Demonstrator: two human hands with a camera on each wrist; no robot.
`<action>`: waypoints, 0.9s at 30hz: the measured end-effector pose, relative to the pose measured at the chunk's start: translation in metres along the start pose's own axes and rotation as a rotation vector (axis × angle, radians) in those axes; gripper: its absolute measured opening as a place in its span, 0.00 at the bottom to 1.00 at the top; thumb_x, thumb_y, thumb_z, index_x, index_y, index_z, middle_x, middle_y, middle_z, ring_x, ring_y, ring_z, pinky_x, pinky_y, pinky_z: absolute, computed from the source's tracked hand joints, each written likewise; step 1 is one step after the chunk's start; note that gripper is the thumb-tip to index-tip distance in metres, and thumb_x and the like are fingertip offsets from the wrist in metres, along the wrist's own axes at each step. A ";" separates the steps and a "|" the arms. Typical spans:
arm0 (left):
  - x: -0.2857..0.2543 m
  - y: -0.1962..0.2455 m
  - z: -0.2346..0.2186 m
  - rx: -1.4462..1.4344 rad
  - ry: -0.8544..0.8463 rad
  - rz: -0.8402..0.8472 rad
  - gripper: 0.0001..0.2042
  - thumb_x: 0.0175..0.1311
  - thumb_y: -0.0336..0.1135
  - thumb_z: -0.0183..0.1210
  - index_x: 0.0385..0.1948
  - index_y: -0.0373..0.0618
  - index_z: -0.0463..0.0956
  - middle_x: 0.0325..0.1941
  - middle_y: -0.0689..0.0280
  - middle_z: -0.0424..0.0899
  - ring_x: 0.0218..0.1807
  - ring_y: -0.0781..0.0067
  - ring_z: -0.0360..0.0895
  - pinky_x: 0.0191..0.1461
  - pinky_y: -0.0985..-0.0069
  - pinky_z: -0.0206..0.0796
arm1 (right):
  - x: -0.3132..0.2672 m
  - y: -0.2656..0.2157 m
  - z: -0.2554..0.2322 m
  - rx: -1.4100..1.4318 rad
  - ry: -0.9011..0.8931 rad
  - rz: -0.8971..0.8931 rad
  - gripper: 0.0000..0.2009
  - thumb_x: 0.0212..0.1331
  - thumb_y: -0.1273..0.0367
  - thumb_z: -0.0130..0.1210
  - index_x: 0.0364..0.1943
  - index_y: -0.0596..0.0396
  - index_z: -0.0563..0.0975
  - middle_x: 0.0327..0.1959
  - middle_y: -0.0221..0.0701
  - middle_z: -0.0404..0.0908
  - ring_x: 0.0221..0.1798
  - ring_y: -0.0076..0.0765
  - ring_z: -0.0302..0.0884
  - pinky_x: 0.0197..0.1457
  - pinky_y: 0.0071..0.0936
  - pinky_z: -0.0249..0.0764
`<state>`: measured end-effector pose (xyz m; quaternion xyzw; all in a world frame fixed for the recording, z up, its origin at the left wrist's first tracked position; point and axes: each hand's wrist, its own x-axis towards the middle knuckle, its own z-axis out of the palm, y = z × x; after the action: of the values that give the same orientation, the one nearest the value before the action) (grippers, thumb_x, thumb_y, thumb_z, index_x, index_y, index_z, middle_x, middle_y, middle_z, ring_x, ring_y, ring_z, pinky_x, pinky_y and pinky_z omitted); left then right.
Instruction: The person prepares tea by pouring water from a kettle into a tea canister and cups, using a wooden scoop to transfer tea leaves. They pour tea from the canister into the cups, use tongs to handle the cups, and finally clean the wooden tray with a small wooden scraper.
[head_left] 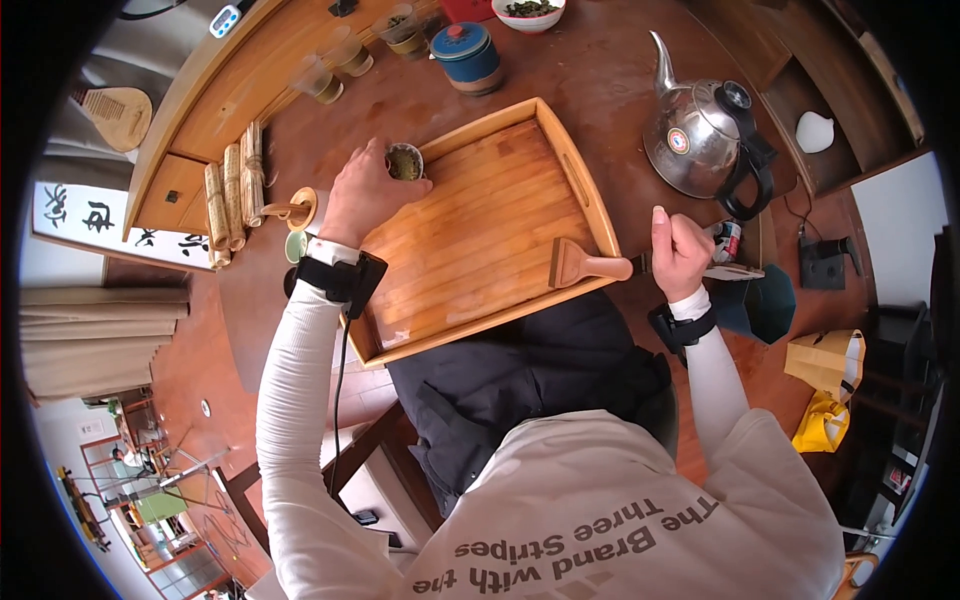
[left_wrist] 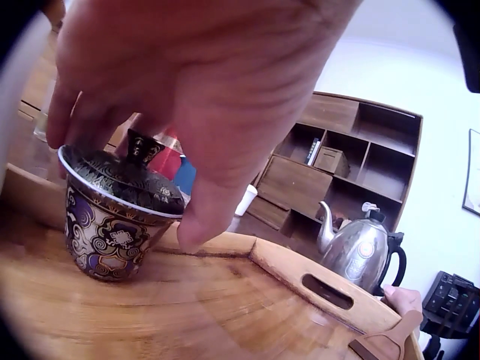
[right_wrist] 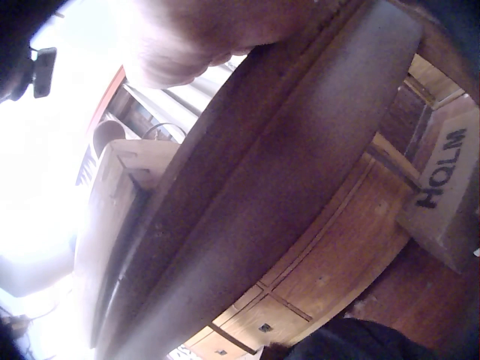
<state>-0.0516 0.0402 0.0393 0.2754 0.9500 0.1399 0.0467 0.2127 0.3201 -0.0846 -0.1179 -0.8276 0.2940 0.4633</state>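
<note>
My left hand [head_left: 365,195] grips a small lidded tea cup, a gaiwan [head_left: 405,163], at the far left corner of the wooden tray [head_left: 470,240]. Dark metallic patterns cover the gaiwan [left_wrist: 112,232] in the left wrist view; its knobbed black lid [left_wrist: 124,180] sits inside the pale rim. The thumb is at the rim's right side, and the fingers reach round the far side, partly hidden. At the table's near edge, right of the tray, my right hand [head_left: 682,250] rests with fingers curled and thumb raised, holding nothing.
A wooden-handled brush [head_left: 590,265] lies on the tray's right end. A steel kettle [head_left: 700,135] stands to the right. Beyond the tray are a blue lidded jar [head_left: 467,60], a bowl of leaves [head_left: 530,10] and several clear cups. Bamboo rolls [head_left: 232,195] lie left, near a strainer [head_left: 300,208].
</note>
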 end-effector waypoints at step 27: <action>0.165 0.080 0.033 -0.084 0.273 0.093 0.41 0.42 0.55 0.77 0.54 0.34 0.74 0.50 0.49 0.86 0.55 0.50 0.84 0.61 0.61 0.75 | 0.007 -0.003 -0.004 0.063 -0.018 0.001 0.22 0.62 0.77 0.61 0.14 0.57 0.63 0.13 0.36 0.60 0.14 0.44 0.59 0.21 0.39 0.53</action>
<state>-0.1444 0.2012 0.0291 0.2953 0.9270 0.2177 -0.0778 0.2124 0.3227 -0.0762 -0.1010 -0.8222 0.3211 0.4590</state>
